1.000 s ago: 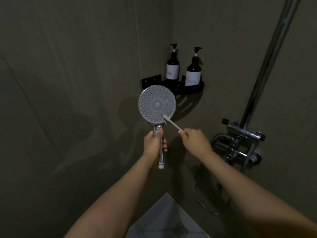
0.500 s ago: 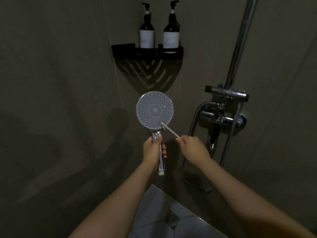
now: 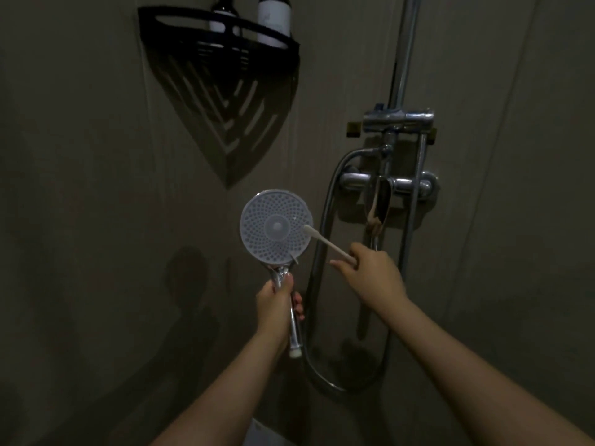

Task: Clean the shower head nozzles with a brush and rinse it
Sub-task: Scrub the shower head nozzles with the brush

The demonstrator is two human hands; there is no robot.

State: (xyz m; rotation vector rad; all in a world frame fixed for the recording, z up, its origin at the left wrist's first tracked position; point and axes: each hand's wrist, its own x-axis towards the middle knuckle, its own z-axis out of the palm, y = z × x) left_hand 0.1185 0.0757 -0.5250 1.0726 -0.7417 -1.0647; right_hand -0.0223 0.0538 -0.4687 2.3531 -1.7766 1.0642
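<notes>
A round shower head (image 3: 276, 226) with a pale nozzle face turned toward me is held upright in front of the wall. My left hand (image 3: 277, 305) grips its chrome handle, whose white end sticks out below the fist. My right hand (image 3: 373, 274) holds a slim white brush (image 3: 325, 241) by its handle. The brush tip rests on the right edge of the nozzle face.
A chrome mixer tap (image 3: 388, 185) with a riser pipe (image 3: 402, 56) is on the wall at right, and a looping metal hose (image 3: 317, 278) hangs below it. A black corner shelf (image 3: 222, 33) with two pump bottles (image 3: 274, 17) sits at the upper left.
The camera tilted down, so the shelf and tap shifted up in view. The brush tip moved from the lower right rim of the nozzle face up to its right edge.
</notes>
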